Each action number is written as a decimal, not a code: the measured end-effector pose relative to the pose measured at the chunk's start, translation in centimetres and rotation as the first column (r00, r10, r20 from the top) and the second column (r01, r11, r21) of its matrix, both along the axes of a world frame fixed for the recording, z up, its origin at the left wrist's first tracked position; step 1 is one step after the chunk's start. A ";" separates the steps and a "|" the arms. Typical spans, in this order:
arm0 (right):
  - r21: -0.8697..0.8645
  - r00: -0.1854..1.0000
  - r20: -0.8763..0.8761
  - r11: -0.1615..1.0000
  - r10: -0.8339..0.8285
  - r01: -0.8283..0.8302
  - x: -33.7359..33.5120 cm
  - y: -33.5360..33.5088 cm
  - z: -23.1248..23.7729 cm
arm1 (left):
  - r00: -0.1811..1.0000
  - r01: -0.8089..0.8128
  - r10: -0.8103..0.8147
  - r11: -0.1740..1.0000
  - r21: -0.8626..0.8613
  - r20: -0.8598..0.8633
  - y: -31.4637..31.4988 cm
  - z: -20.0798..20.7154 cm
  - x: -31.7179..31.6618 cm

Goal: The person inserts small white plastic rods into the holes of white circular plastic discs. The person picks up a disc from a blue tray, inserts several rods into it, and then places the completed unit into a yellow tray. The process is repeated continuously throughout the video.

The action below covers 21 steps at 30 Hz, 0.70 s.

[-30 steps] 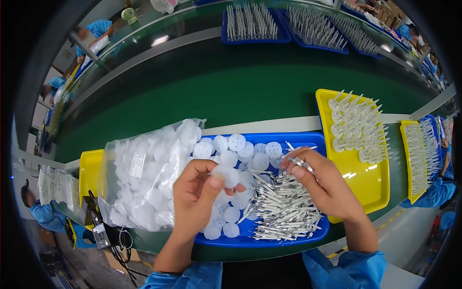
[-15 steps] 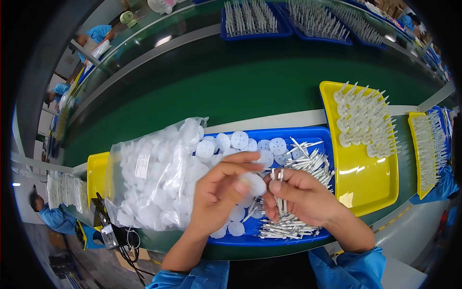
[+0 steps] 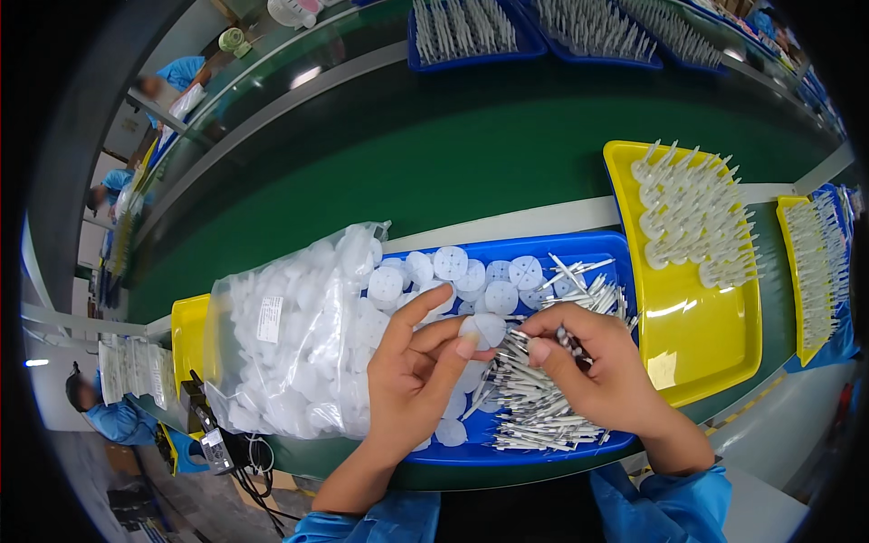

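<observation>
Pinched between thumb and fingers of my left hand is a translucent white disc. My right hand is closed around thin white sticks with dark tips, one pointing at the disc's edge; how many it holds is hidden. Both hands are over a blue tray. Loose white discs with small holes lie in its left part. A heap of thin white sticks fills the right part, below my right hand.
A clear plastic bag full of white discs covers the tray's left end. At right, a yellow tray holds rows of discs with upright sticks. Blue trays of similar pieces stand far back. Black cables hang at the lower left.
My right hand has turned, its fingers now more over the sticks, and my left hand's disc has shifted slightly right and faces up more. The view has shifted slightly.
</observation>
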State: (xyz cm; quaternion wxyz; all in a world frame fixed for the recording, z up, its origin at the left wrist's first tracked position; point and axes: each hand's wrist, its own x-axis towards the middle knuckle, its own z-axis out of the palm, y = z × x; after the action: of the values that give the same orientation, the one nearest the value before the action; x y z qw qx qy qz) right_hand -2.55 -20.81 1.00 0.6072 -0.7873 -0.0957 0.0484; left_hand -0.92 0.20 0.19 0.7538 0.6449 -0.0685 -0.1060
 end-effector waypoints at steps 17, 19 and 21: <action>-0.291 0.945 0.321 0.956 0.057 0.041 -0.9 0.6 -0.5 | 0.990 0.132 -0.137 0.971 -0.201 -0.010 1.2 -1.5 1.0; -0.268 0.948 0.315 0.962 0.046 0.043 -0.9 0.6 -0.6 | 0.991 0.135 -0.137 0.974 -0.181 0.001 1.3 -1.5 1.1; -0.243 0.951 0.306 0.969 0.034 0.044 -0.9 0.6 -0.6 | 0.988 0.152 -0.154 0.970 -0.192 0.002 1.5 -1.6 1.1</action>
State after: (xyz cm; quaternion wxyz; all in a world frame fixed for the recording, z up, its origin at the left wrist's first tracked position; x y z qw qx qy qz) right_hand -3.42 -20.24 0.40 0.4823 -0.8547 -0.1804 -0.0650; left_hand 0.18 1.68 -1.37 0.8024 0.5613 -0.1229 -0.1610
